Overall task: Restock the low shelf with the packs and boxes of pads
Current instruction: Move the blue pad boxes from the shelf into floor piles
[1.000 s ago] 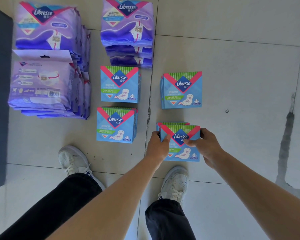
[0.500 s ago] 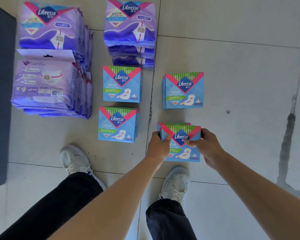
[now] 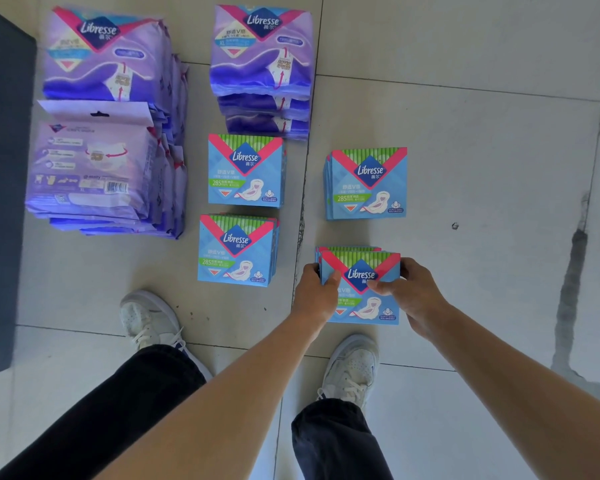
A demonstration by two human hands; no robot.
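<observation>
Blue box stack (image 3: 362,306): nearest one, down at the floor (image 3: 482,150) just ahead of the right shoe (image 3: 354,368); I can't tell if it's lifted.
Left hand (image 3: 314,294): fingers curled round its left edge.
Right hand (image 3: 414,297): grips the right edge, thumb on top.
Other blue stacks (image 3: 368,183): I count three, all apart from it.
Purple packs (image 3: 101,150): two piles further out, left and centre.
</observation>
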